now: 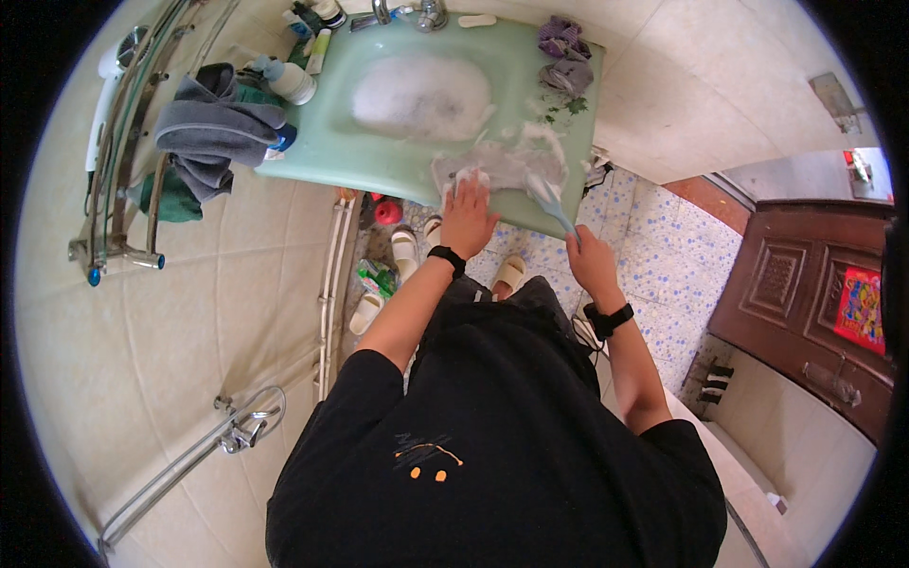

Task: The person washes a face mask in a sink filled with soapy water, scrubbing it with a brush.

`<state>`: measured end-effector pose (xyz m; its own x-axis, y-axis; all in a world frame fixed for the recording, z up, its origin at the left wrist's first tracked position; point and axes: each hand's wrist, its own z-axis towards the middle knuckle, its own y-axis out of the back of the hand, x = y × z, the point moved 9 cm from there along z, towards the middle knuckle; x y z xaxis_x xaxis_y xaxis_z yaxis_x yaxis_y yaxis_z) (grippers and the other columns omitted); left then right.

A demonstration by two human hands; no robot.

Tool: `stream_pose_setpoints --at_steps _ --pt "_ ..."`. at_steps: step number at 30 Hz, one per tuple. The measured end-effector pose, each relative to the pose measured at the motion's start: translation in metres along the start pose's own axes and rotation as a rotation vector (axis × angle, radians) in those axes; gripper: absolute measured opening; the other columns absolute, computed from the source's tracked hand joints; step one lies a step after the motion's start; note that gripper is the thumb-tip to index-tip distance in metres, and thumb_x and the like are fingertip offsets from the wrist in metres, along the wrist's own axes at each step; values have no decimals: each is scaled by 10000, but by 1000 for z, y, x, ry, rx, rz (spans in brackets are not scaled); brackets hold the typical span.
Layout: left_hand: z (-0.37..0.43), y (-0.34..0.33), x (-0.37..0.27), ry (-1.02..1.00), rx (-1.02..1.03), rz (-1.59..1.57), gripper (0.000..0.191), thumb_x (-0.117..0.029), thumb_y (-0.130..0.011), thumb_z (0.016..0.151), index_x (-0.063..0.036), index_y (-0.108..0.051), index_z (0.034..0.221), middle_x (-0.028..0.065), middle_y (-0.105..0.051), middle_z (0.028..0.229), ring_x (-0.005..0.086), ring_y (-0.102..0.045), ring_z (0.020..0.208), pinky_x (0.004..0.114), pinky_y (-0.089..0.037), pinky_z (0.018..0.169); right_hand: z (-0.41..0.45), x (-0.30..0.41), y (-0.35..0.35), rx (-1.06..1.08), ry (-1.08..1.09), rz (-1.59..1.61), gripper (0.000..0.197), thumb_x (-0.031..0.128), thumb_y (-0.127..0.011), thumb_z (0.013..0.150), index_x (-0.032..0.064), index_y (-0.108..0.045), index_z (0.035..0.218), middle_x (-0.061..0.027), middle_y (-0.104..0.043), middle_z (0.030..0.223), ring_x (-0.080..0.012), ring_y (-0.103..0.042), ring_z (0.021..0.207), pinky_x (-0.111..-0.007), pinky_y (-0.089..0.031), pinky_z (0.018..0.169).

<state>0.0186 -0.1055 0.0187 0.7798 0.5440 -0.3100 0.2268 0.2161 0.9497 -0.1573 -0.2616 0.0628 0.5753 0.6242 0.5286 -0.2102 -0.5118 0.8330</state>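
A wet, soapy grey cloth lies spread on the front right of a green washbasin counter. My left hand presses flat on the cloth's left end, its fingertips covered in suds. The light-blue handle of a scrubbing brush is gripped in my right hand. The brush's head rests in foam at the cloth's right end, so its bristles are hidden. Thick white foam fills the basin behind the cloth and hides whatever lies beneath it.
Crumpled purple and grey cloths sit at the counter's back right. A pump bottle and tubes stand at the left, near a grey towel on a metal rack. At the back are a faucet and a soap bar. Slippers lie below.
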Motion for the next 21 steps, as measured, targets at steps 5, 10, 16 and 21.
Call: stream_pose_setpoints --at_steps 5,10,16,21 --pt "-14 1 24 102 42 86 723 -393 -570 908 -39 -295 1475 167 -161 1579 418 -238 1413 578 -228 1122 11 36 -14 52 31 -28 256 310 -483 968 59 -532 980 -245 -628 738 -466 -599 687 -562 -459 596" --pt "-26 10 41 158 -12 32 703 -364 -622 867 -32 -365 1431 177 -198 1566 395 -255 1413 583 -220 1126 16 70 -33 79 100 1 262 324 -483 971 65 -511 1007 -242 -627 730 -465 -603 697 -565 -462 605" --pt "-24 7 53 136 107 16 688 -362 -612 874 -33 -370 1428 147 -195 1572 367 -252 1421 580 -212 1134 32 70 -41 61 87 -108 255 319 -447 988 73 -507 1020 -248 -637 757 -458 -616 716 -569 -465 614" --pt "-17 10 59 83 109 -7 677 -356 -612 872 -48 -377 1428 131 -214 1567 355 -255 1421 575 -211 1137 35 63 -21 11 -64 -139 256 318 -435 993 72 -506 1013 -248 -642 787 -459 -615 743 -567 -461 632"
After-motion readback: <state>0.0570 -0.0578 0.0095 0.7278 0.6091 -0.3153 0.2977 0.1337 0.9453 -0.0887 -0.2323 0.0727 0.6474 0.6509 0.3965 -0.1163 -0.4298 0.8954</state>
